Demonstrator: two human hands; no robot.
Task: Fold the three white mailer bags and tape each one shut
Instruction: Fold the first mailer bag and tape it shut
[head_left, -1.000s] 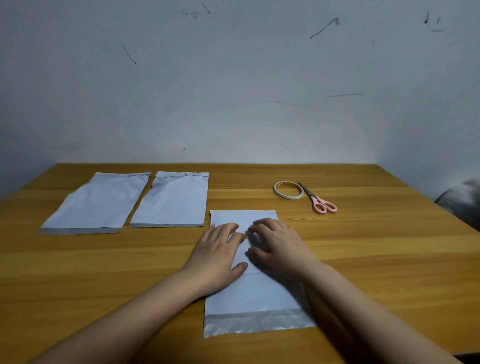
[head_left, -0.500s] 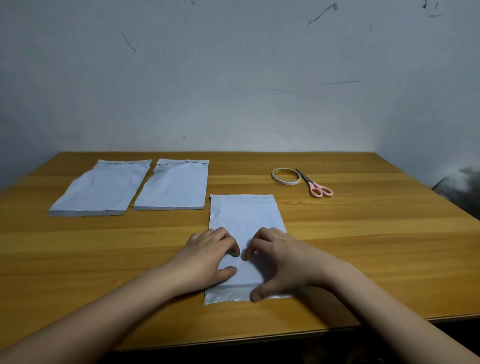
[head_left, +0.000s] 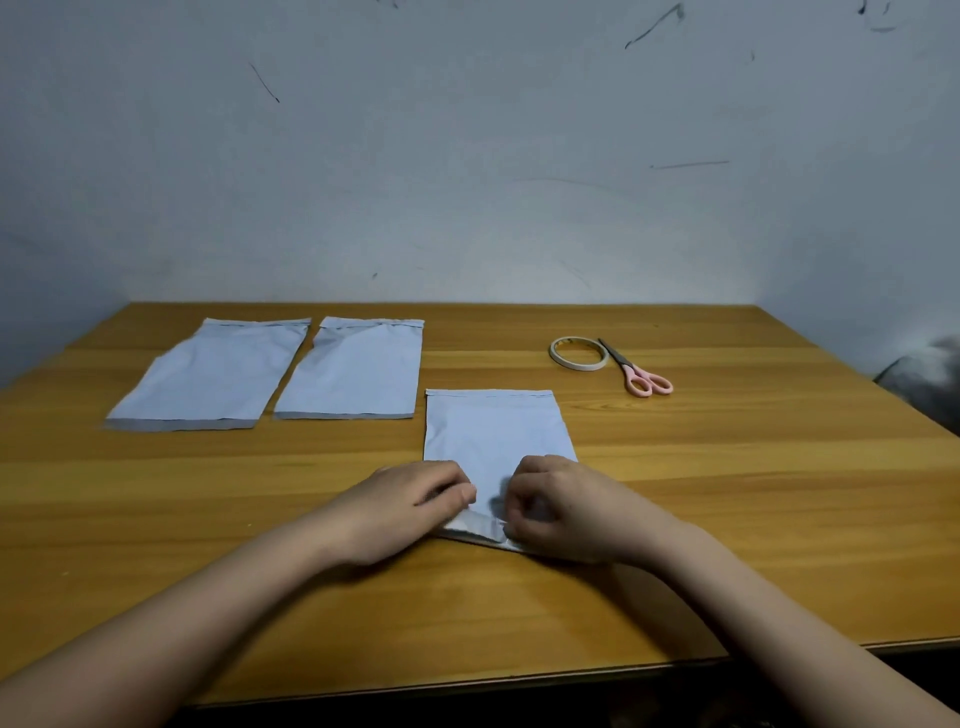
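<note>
Head view. Left hand (head_left: 415, 506) and right hand (head_left: 556, 512), fingers curled, pinch the near grey-strip edge of the nearest mailer bag (head_left: 493, 441), which lies flat on the wooden table (head_left: 727, 493) directly before the person. A second earlier both palms pressed flat at mid-bag; they have since slid back to the near edge and begun lifting it, so the first fold appears to be starting. Bag: white, smooth, far seam straight. Two further mailer bags (head_left: 208, 379) (head_left: 358, 374) lie unfolded far left; tape roll (head_left: 578, 353) and scissors (head_left: 639, 371) rest untouched far right.
</note>
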